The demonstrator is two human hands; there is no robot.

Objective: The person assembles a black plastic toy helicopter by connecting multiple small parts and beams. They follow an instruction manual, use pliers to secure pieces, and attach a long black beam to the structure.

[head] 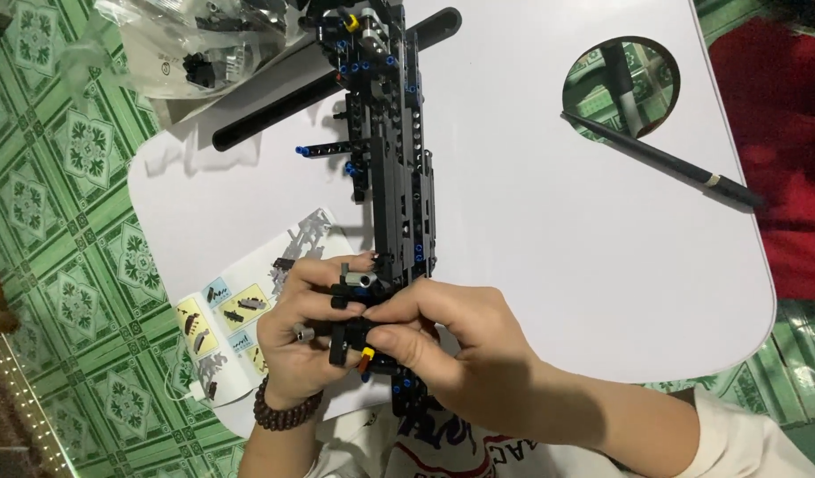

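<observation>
Together, the left hand (pixel 305 341) and right hand (pixel 443 341) are pinching small pieces at the black brick model's (pixel 398 177) near end, beside the instruction booklet (pixel 226 323).

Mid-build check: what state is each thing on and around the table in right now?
Left hand: closed in a grip on the model's near end.
Right hand: pinching small parts on that same end.
Long black brick model: partly assembled, lying lengthwise on the table.
Instruction booklet: open, partly under the left hand.
Plastic parts bag: holding loose pieces.
White table: round hole at far right.
</observation>
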